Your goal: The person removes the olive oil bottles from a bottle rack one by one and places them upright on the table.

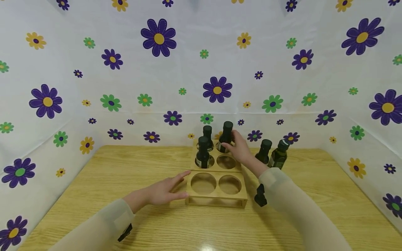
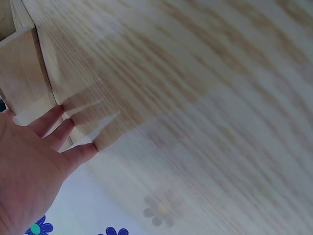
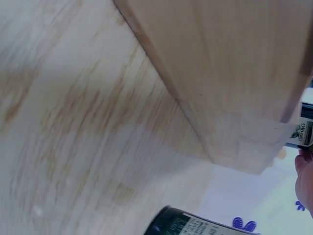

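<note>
A two-step wooden bottle rack (image 1: 216,200) with round holes stands on the table. My right hand (image 1: 240,148) grips a dark bottle (image 1: 227,131) at the back right hole; its lower part is within the rack. In the right wrist view, only part of the right hand (image 3: 304,183) shows, against the labelled bottle (image 3: 304,128). Two more dark bottles, a back one (image 1: 207,133) and a nearer one (image 1: 203,148), stand upright in the left holes of the upper step. My left hand (image 1: 158,191) rests with extended fingers against the rack's left side.
Right of the rack, partly behind my right forearm, stand a dark bottle (image 1: 263,151) and a greenish bottle (image 1: 279,155). The wooden table (image 1: 141,157) meets a flower-patterned cloth (image 1: 188,69) at the back and sides.
</note>
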`<state>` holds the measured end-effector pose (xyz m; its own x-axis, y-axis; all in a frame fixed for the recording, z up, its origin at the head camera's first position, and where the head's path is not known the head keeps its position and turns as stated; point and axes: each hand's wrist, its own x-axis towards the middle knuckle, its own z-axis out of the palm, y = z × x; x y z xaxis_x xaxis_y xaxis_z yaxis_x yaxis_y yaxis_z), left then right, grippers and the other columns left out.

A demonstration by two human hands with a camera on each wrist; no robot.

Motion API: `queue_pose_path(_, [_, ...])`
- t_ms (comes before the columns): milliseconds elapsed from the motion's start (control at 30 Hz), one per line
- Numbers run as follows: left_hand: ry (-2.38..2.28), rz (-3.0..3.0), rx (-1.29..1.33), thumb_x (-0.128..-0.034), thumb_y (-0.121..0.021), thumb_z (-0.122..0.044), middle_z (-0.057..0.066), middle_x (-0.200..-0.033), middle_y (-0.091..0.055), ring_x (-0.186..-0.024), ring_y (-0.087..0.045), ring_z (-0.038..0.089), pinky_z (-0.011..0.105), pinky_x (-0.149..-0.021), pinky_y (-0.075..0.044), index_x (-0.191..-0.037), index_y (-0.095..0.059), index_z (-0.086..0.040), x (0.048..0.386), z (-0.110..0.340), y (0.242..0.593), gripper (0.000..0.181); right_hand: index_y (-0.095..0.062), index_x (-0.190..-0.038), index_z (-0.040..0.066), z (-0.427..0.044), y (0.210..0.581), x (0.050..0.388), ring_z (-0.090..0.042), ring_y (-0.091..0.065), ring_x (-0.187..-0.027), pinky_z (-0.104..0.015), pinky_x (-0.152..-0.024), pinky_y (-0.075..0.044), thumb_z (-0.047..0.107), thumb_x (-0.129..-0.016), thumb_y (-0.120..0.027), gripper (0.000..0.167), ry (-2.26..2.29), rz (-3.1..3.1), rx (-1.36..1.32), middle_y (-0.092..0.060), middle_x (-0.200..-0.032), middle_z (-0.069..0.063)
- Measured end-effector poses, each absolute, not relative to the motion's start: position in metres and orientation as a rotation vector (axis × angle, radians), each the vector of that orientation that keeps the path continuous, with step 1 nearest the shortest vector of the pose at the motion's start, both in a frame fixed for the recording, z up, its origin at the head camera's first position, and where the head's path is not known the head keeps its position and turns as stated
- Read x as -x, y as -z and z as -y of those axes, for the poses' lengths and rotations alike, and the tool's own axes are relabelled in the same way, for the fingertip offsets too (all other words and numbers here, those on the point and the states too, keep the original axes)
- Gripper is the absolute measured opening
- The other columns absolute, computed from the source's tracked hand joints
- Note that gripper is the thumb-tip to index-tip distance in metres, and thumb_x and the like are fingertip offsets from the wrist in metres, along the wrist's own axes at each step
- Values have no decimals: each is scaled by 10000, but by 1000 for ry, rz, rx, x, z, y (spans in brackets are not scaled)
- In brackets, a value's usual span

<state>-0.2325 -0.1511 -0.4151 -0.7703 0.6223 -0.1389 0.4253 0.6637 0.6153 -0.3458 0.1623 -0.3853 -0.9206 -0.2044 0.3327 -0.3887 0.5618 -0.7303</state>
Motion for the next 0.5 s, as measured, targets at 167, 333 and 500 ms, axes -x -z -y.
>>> queue_pose_path(167, [-826, -2543, -818, -952, -503, -580, 190, -1512, -343, -1385, -330, 298, 524, -1117, -234, -1557, -91, -382, 233, 152, 416, 759, -411, -1338, -66, -158, 376, 337, -388, -488, -1233, -494, -1056, -366, 109, -944, -651, 493, -1247, 2554, -523, -510, -1287, -245])
queue_pose_path(333, [-831, -2542, -823, -952, -505, -576, 190, -1513, -344, -1384, -333, 300, 534, -1114, -234, -1557, -90, -383, 233, 152, 415, 759, -407, -1333, -68, -158, 367, 326, -388, -485, -1234, -495, -1057, -364, 88, -939, -652, 489, -1225, 2533, -560, -501, -1283, -242])
queue_pose_path(500, [-825, -2543, -823, -953, -504, -575, 180, -1514, -346, -1386, -331, 298, 532, -1116, -232, -1561, -98, -371, 232, 151, 415, 759, -416, -1317, -81, -163, 361, 312, -396, -483, -1229, -507, -1055, -363, 69, -933, -656, 477, -1221, 2512, -624, -501, -1269, -247])
